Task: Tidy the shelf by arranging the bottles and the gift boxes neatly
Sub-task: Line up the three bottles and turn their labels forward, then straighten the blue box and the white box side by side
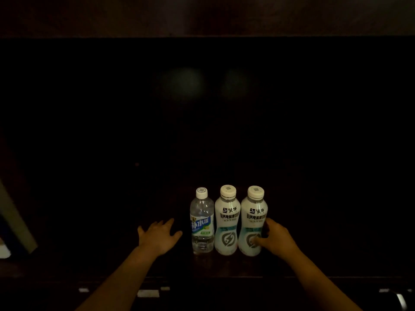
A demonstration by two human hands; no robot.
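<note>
Three bottles stand upright in a tight row on a dark shelf (pixel 224 265). The leftmost is a clear water bottle (pixel 202 221) with a blue label and white cap. Beside it stand a middle white bottle (pixel 227 221) and a right white bottle (pixel 252 212), both with dark lettering. My right hand (pixel 275 236) wraps the lower right side of the right white bottle, thumb across its front. My left hand (pixel 159 235) hovers just left of the clear bottle, fingers spread and holding nothing. No gift boxes show in the darkness.
The shelf interior is very dark, with a dim board above (pixel 202 16). A pale upright panel (pixel 15 221) shows at the far left edge. Small white tags (pixel 148 293) sit along the shelf's front edge below my arms.
</note>
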